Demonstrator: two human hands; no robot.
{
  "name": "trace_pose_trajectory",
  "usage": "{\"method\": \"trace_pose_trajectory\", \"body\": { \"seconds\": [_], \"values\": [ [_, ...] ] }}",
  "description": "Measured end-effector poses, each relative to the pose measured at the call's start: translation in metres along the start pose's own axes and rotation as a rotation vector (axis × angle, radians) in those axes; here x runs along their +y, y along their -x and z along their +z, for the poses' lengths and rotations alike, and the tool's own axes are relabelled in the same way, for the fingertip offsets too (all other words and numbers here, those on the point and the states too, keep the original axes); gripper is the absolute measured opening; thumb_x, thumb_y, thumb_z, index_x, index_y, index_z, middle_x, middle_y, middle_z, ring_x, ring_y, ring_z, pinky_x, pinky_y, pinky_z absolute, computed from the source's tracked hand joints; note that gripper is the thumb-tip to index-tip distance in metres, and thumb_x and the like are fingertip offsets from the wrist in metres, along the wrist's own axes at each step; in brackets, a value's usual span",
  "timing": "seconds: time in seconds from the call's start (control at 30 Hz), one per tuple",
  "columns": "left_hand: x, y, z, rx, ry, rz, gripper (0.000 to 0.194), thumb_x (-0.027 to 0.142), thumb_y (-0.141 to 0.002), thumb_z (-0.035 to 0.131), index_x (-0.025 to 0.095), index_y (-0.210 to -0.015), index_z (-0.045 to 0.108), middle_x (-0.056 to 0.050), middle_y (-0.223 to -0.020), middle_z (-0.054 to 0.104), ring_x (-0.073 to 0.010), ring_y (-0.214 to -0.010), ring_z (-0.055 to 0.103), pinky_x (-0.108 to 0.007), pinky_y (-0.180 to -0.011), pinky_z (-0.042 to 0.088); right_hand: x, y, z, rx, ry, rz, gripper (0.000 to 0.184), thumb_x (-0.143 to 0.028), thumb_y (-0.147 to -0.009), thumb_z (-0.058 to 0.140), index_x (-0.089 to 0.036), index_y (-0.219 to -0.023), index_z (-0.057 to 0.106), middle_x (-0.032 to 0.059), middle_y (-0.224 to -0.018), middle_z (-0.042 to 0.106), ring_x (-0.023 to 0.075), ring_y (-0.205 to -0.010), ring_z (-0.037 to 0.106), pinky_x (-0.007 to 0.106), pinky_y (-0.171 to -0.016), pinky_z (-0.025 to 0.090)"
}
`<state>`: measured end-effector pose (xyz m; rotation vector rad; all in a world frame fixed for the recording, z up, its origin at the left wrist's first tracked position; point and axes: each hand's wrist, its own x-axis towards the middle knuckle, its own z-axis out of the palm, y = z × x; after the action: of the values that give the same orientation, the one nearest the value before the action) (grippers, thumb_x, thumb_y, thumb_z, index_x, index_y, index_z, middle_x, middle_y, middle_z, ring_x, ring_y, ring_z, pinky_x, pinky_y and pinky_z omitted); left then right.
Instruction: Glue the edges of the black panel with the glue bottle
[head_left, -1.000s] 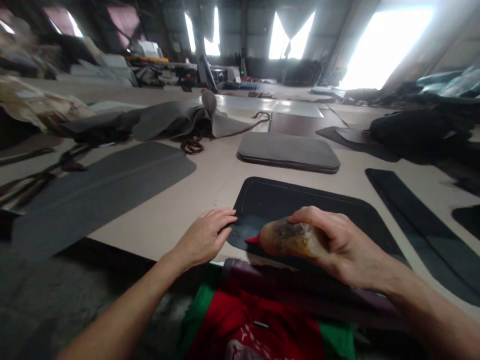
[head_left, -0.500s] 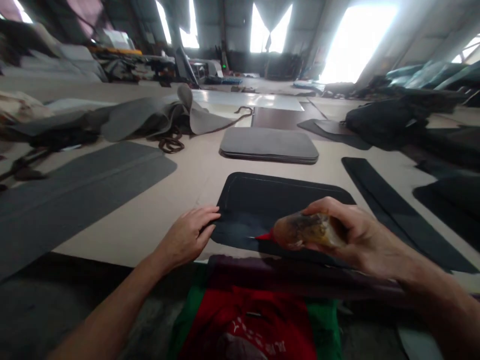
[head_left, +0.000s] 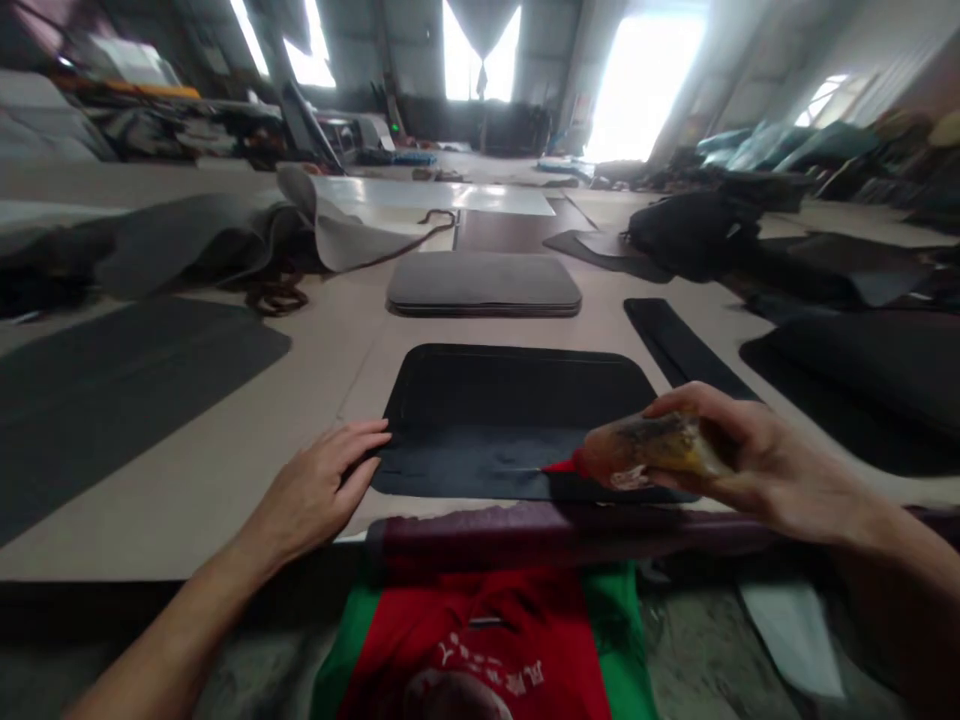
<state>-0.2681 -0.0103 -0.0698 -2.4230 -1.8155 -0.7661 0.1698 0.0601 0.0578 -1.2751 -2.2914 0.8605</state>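
A black rounded panel (head_left: 517, 390) lies flat on the table in front of me, its near part looking smoother and shinier. My left hand (head_left: 315, 490) rests at the panel's left edge, fingers stretched out and fingertips on the edge. In my right hand (head_left: 757, 460) is a stained, amber glue bottle (head_left: 637, 450) with a red nozzle, tilted down to the left. The nozzle tip is at the panel's surface, near a thin pale line. My right fingers wrap around the bottle's rear end.
Beyond the panel sits a stack of grey rounded panels (head_left: 484, 282). A long black strip (head_left: 679, 340) and a black piece (head_left: 855, 380) lie to the right. At left are a dark grey sheet (head_left: 142, 390) and crumpled grey material (head_left: 202, 235). Maroon material (head_left: 525, 535) runs along the table's front edge.
The bottle in my right hand has moved rightward along the panel, its nozzle still at the surface. My left hand stays at the panel's left edge. The whole view has shifted.
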Motion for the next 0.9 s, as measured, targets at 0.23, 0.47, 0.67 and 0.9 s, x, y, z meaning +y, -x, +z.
{"method": "trace_pose_trajectory", "body": {
  "seconds": [0.23,0.47,0.67,0.9],
  "values": [
    [0.0,-0.001,0.0,0.014,-0.011,0.013,0.034,0.039,-0.101,0.042,0.022,-0.122,0.063,-0.006,-0.136,0.06,-0.0235,-0.126,0.055,-0.043,-0.111,0.042,0.013,0.006,0.003,0.015,-0.066,0.021,0.048,-0.052,-0.078,0.078,-0.021,-0.11,0.06,0.0043,-0.086,0.068,0.022,-0.071,0.064,0.027,-0.057,0.052],
    [0.002,0.0,0.0,0.002,-0.011,0.009,0.034,0.037,-0.102,0.041,0.021,-0.123,0.062,-0.006,-0.135,0.06,-0.0225,-0.126,0.055,-0.043,-0.111,0.043,-0.003,-0.018,0.028,-0.057,-0.127,-0.054,0.049,-0.05,-0.077,0.081,-0.022,-0.111,0.059,0.0028,-0.09,0.068,0.0207,-0.074,0.065,0.025,-0.059,0.052],
    [0.004,0.0,-0.002,-0.02,0.012,-0.016,0.032,0.036,-0.102,0.042,0.023,-0.125,0.061,-0.005,-0.138,0.058,-0.0216,-0.129,0.053,-0.044,-0.112,0.043,-0.03,-0.052,0.053,-0.129,-0.147,-0.211,0.044,-0.043,-0.078,0.082,-0.023,-0.108,0.058,-0.0008,-0.089,0.068,0.0179,-0.075,0.065,0.023,-0.061,0.051],
    [0.005,0.0,-0.002,-0.014,0.024,-0.013,0.03,0.032,-0.102,0.043,0.023,-0.124,0.061,-0.004,-0.138,0.058,-0.0214,-0.129,0.052,-0.044,-0.112,0.043,-0.061,-0.09,0.087,-0.201,-0.218,-0.363,0.041,-0.034,-0.076,0.083,-0.02,-0.104,0.056,-0.0023,-0.085,0.068,0.0156,-0.072,0.063,0.021,-0.06,0.048]
  ]
}}
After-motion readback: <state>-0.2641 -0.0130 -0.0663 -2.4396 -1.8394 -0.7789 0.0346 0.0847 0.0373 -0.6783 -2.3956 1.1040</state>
